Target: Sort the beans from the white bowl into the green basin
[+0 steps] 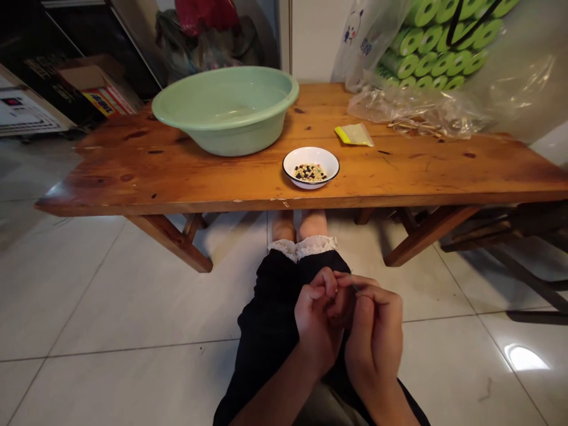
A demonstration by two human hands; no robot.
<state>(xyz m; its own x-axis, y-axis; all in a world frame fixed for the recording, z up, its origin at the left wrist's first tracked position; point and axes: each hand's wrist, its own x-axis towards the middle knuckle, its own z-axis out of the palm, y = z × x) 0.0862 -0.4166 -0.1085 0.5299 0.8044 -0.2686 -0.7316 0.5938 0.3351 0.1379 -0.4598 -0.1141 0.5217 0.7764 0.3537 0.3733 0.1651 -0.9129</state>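
One thin strand (355, 288) lies between the right hand's (375, 331) pinched fingertips; the left hand's (320, 319) fingers curl beside them, their hold unclear. Beyond the fingers, a white bowl (310, 155) contains small cream and black pieces (310, 173); farther left sits a green basin (239, 139).

Forearms (284, 384) angled forward; left hand (317, 325), right hand (377, 331) close together, fingers (364, 310) curled.

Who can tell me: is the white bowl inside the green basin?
No: the white bowl stands on the table beside the green basin.
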